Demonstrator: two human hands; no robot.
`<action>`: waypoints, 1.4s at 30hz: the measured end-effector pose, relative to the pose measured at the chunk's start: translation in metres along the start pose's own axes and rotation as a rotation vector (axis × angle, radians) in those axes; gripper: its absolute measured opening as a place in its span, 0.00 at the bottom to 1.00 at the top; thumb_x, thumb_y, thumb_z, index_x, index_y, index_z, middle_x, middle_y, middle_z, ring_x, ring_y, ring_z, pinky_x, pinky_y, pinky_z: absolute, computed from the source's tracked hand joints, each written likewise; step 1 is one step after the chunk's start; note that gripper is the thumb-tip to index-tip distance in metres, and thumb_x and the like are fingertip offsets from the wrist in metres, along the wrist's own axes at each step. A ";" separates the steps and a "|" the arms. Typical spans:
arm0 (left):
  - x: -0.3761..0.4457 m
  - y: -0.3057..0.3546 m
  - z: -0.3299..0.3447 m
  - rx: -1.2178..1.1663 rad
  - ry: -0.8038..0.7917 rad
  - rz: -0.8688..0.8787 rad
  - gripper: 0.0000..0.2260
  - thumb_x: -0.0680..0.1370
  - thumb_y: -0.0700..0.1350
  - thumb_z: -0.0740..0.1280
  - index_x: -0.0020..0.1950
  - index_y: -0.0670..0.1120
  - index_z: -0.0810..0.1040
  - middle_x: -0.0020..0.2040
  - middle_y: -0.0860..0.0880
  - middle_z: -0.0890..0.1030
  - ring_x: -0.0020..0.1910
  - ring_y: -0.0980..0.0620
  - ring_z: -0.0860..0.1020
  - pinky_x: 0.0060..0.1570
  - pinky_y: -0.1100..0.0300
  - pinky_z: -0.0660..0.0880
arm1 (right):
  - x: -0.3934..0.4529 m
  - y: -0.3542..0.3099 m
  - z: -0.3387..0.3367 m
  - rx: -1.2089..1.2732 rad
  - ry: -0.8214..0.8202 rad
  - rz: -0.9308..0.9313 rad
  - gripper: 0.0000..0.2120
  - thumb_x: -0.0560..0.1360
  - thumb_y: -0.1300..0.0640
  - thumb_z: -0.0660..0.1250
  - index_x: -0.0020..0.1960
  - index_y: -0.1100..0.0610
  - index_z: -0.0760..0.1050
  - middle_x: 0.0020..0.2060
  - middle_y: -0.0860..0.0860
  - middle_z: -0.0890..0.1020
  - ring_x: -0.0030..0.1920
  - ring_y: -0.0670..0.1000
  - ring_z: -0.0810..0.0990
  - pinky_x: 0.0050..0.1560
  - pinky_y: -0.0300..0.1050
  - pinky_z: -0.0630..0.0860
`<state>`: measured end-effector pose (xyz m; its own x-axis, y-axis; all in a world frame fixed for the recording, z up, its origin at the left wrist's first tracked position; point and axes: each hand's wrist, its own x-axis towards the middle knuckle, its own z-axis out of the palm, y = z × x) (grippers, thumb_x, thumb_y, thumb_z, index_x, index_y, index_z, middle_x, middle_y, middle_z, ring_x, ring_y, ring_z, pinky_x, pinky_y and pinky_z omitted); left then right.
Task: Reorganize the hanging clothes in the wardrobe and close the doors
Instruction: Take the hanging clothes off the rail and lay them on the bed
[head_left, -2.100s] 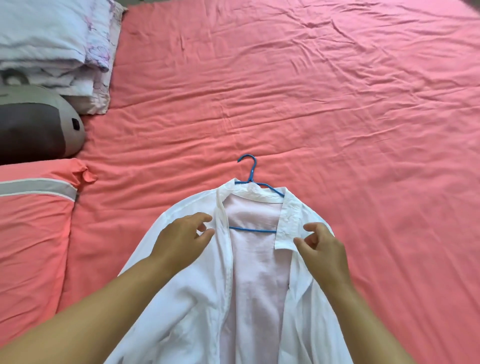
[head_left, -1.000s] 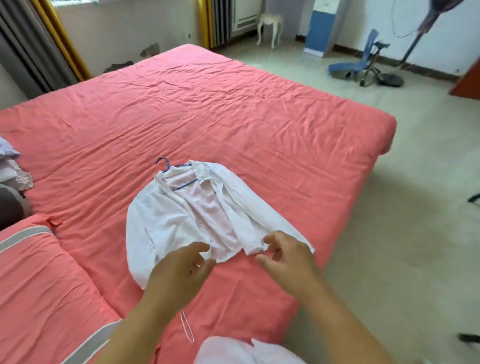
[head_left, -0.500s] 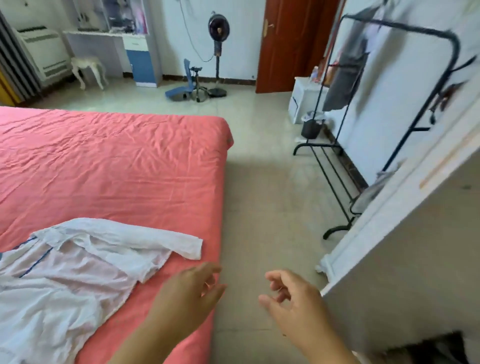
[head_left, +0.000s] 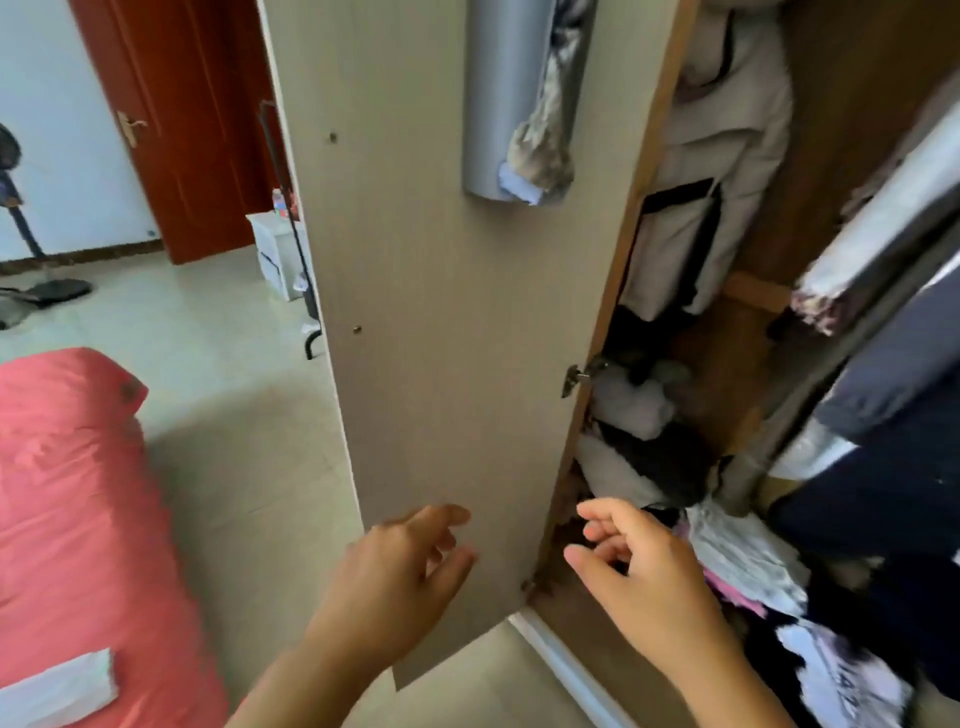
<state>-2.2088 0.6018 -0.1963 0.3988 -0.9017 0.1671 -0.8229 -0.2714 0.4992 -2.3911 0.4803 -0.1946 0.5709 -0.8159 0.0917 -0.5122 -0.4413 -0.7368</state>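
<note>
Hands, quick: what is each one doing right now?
Left hand: open, holding nothing.
Right hand: open, fingers loosely curled, holding nothing.

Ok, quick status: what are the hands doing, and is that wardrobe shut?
Left hand and right hand open, holding nothing. Wardrobe door wide open, hanging clothes showing. Piled clothes heaped at the opening.

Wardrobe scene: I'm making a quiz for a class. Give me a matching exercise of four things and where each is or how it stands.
Things:
1. wardrobe door
2. bed
3. pale coat
4. left hand

Places or states:
A. hanging inside the wardrobe
B. empty, fingers relaxed, in front of the door's lower part
C. swung open
D. lower left, under a red cover

Pairs: 1-C, 2-D, 3-A, 4-B
</note>
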 end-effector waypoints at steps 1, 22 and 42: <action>0.014 0.014 0.001 0.000 0.000 0.059 0.14 0.77 0.60 0.60 0.61 0.60 0.73 0.45 0.63 0.79 0.42 0.63 0.77 0.44 0.67 0.72 | 0.000 0.002 -0.014 -0.016 0.051 0.008 0.14 0.72 0.54 0.71 0.51 0.40 0.70 0.44 0.39 0.77 0.43 0.42 0.77 0.46 0.37 0.74; 0.271 0.250 -0.053 -0.358 0.110 0.775 0.16 0.75 0.54 0.66 0.63 0.55 0.75 0.56 0.59 0.78 0.54 0.60 0.76 0.55 0.58 0.73 | 0.092 -0.056 -0.245 -0.256 0.910 0.130 0.17 0.72 0.47 0.69 0.60 0.48 0.73 0.45 0.44 0.79 0.44 0.42 0.77 0.50 0.46 0.77; 0.416 0.431 -0.110 -0.436 0.415 0.940 0.16 0.74 0.56 0.66 0.61 0.55 0.75 0.57 0.54 0.78 0.53 0.52 0.77 0.53 0.52 0.75 | 0.211 -0.115 -0.455 -0.777 1.203 -0.025 0.15 0.73 0.45 0.66 0.56 0.51 0.74 0.54 0.50 0.76 0.57 0.54 0.73 0.57 0.51 0.71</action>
<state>-2.3533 0.1466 0.1817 -0.1364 -0.4813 0.8659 -0.6881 0.6748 0.2667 -2.5036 0.1888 0.2140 -0.0951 -0.4468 0.8896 -0.9493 -0.2282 -0.2161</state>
